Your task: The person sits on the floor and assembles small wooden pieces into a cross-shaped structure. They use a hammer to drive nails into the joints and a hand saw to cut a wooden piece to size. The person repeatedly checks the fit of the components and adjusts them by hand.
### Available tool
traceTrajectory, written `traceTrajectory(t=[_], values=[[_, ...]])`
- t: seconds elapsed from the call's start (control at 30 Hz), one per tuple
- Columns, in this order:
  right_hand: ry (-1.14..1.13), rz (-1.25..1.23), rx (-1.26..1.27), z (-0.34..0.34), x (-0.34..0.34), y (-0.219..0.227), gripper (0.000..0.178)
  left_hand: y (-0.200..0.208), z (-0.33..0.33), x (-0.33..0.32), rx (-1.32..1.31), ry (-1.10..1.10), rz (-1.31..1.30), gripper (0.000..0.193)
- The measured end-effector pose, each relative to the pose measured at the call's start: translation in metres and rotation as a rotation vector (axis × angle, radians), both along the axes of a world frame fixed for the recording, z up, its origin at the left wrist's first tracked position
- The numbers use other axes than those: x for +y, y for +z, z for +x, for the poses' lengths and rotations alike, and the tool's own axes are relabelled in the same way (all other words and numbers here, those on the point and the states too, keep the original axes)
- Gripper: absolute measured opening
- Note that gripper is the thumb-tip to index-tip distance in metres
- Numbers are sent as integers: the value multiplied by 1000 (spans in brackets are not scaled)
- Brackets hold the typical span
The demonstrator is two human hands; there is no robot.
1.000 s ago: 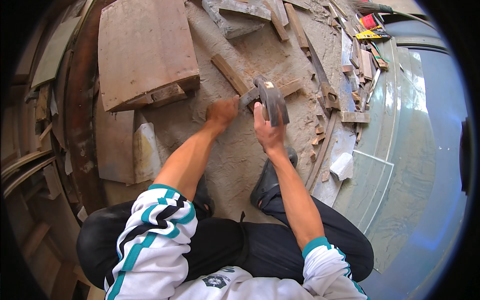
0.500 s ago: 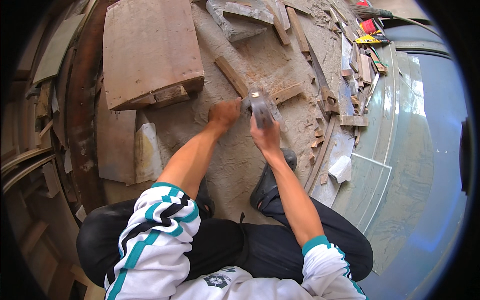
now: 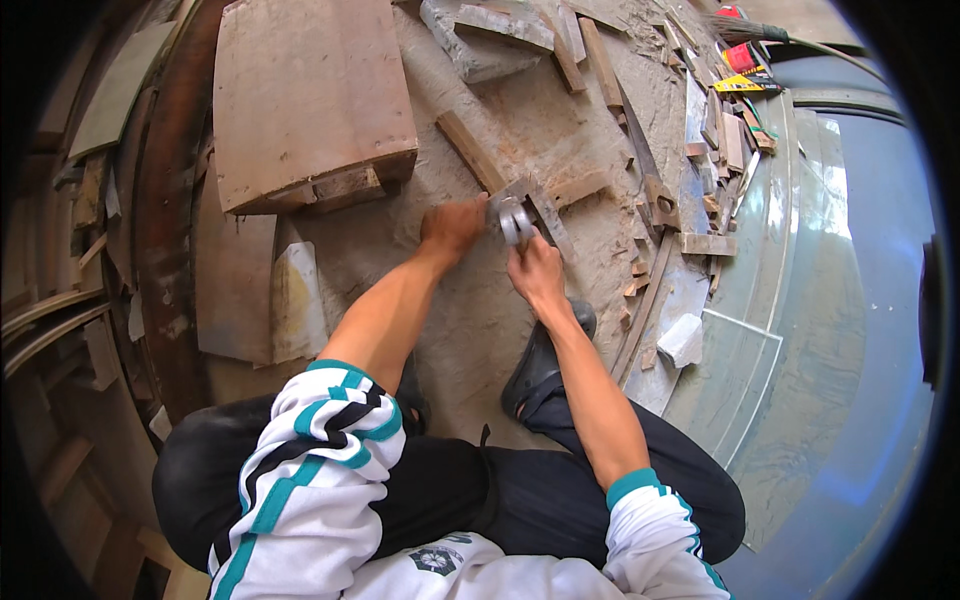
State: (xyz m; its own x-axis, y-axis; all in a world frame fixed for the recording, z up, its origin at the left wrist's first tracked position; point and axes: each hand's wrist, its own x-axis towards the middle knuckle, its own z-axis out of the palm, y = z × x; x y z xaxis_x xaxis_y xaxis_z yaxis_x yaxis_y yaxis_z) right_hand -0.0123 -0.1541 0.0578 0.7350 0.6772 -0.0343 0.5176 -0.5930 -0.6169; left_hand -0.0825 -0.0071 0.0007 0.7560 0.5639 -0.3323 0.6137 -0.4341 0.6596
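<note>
My right hand (image 3: 537, 268) is closed around the handle of a claw hammer (image 3: 513, 219), whose metal head shows two curved prongs just beyond the fingers. My left hand (image 3: 455, 230) is closed at the near left end of a grey, flat-sided piece with a dark slot (image 3: 548, 212); its exact kind I cannot make out. The hammer head overlaps this piece in view; whether they touch I cannot tell. A wooden bar (image 3: 468, 150) lies on the ground beyond my left hand, and a short wooden block (image 3: 580, 187) is just past the grey piece.
A box-like wooden piece (image 3: 315, 95) stands at the far left. A handsaw (image 3: 650, 165), wood offcuts (image 3: 715, 130) and a white block (image 3: 682, 340) lie to the right, beside glass sheets (image 3: 800, 330). A rough grey slab (image 3: 480, 50) sits at the back.
The hammer has swung and turned, so its head now sits lower, nearer my right hand, with the prongs showing. More of the grey slotted piece is visible. My left hand stays in nearly the same place.
</note>
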Motion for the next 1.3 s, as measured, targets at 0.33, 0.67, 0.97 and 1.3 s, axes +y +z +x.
traceTrajectory(t=[0.33,0.67,0.97,1.3], values=[[-129,30,128,11,18,36,28,-5,-1,0,22,28,28,60],[-243,-55,618,52,42,73,24,7,-4,-4,-361,-39,320,41],[-235,-73,719,50,29,48,25,-11,12,-7,-509,-45,168,41],[-264,-108,886,60,23,39,24,-19,14,-11,-490,-40,222,34]])
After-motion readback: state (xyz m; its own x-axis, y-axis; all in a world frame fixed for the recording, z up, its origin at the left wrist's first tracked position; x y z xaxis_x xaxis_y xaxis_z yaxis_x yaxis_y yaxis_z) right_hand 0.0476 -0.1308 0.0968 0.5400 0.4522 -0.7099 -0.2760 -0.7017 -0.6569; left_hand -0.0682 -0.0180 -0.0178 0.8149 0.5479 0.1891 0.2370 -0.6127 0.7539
